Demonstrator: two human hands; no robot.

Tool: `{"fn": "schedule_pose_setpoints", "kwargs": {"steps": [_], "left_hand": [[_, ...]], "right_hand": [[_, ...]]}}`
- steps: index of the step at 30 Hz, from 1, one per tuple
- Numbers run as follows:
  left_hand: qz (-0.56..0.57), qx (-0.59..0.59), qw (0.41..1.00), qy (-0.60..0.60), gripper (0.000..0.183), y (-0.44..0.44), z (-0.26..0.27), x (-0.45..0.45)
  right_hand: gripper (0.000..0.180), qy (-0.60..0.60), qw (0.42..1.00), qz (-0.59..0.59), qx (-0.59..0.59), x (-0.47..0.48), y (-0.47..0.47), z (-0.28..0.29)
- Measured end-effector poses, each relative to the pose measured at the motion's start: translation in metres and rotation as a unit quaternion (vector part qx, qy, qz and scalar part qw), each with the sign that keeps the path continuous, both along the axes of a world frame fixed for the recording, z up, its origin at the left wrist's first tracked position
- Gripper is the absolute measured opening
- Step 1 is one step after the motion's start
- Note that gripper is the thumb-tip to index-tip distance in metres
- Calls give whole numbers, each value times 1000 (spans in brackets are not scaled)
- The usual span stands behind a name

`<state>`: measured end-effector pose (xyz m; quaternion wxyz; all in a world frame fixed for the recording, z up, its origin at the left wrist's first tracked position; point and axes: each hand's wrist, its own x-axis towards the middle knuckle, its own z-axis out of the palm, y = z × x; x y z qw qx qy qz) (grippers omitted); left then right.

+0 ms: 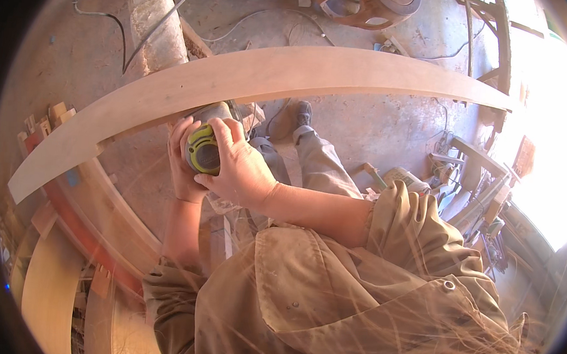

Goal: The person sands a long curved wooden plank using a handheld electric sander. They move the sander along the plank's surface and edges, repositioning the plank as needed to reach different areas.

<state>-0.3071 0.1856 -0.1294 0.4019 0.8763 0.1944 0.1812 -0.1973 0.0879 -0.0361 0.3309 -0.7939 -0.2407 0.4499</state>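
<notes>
A long pale wooden board (290, 73), bowed by the wide-angle lens, spans the view in front of me. Both hands hold a green-and-grey handheld power tool (206, 150), apparently a sander, at the board's near edge. My left hand (180, 153) wraps its left side, while my right hand (240, 162) grips it from the right with the thumb beneath the round cap. The tool's working face is hidden under the board's edge, so whether it touches the wood cannot be seen.
Beneath the board stands a rough, wrapped post or beam (159, 23) with a dark cable (120, 26) beside it. Curved wooden parts (51, 279) are stacked at lower left. A carved round wooden stool (372, 5) stands on the far floor. Offcuts and tools (477, 189) clutter the right.
</notes>
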Motion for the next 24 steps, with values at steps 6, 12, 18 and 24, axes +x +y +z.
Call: {"fn": "schedule_pose_setpoints", "kwargs": {"steps": [6,12,18,24], "left_hand": [[15,-5,1000,24,61,-27,1,16],[-21,21,996,79,68,-69,15,67],[-54,7,995,83,67,-112,18,113],[-77,11,992,94,67,-139,22,141]], "right_hand": [[86,-59,998,-34,8,9,-25,-2],[88,-89,991,-92,-38,44,-69,4],[90,-134,981,-116,-80,85,-112,13],[88,-115,973,-162,-120,107,-137,21]]}}
